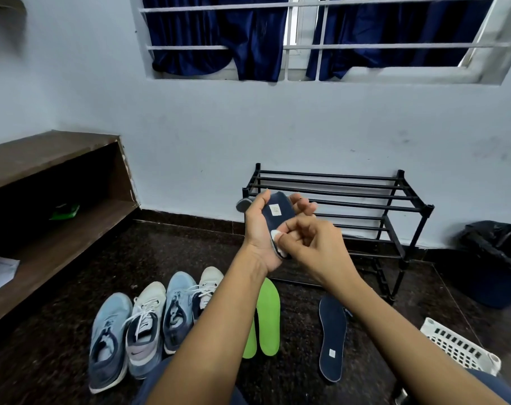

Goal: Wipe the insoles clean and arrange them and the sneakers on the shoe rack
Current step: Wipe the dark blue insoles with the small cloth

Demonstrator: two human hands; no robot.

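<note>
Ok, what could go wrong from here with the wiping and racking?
The white pad pinched in the right hand is small and could slip off the navy insole that the left hand holds. The shoe rack has only bars, so flat insoles such as the green insoles may fall through the gaps.

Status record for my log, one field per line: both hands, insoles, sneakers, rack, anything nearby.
left hand: holds a navy insole up in front of the rack
right hand: pinches a white wipe against that insole's lower end
floor insoles: two green insoles side by side; a second navy insole to their right
sneakers: four in a row on the floor, left of the green pair
shoe rack: black, against the wall, nothing seen on its bars
nearby: white basket, black-lined bin, both at right
</note>
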